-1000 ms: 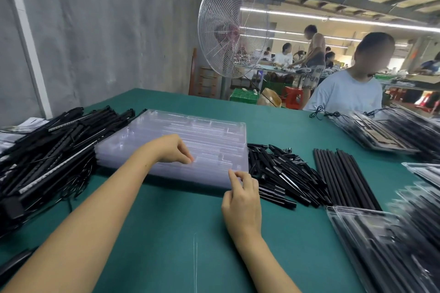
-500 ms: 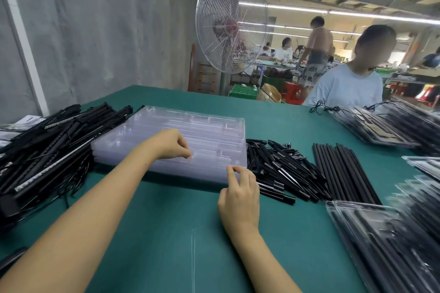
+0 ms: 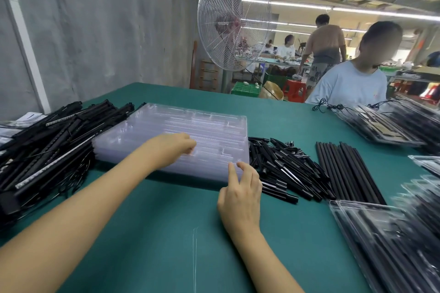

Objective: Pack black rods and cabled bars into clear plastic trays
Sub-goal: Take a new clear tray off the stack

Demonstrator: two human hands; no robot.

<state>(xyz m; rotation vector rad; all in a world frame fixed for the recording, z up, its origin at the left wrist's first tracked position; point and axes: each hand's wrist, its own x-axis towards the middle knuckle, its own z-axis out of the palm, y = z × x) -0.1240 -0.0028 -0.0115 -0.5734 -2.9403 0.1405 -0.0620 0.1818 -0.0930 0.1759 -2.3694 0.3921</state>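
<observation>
A stack of clear plastic trays [image 3: 190, 123] lies in the middle of the green table [image 3: 166, 233]. My left hand [image 3: 171, 147] lies on the top tray, fingers curled, tips bunched against its ribbed surface. My right hand [image 3: 240, 192] is at the stack's near right corner, thumb and fingertips pinching the corner edge. A heap of black cabled bars [image 3: 52, 147] sits left of the stack. Short black rods [image 3: 285, 169] are piled to its right. Beyond them long black rods [image 3: 345, 169] lie side by side.
Filled trays [image 3: 392, 245] are stacked at the near right, with more filled trays [image 3: 385, 126] at the far right. A person in a pale shirt [image 3: 350, 85] sits across the table. A large fan [image 3: 233, 19] stands behind the far edge.
Both hands stay at the tray stack. My right hand's thumb and fingers have spread slightly at the corner. The view has shifted a little.
</observation>
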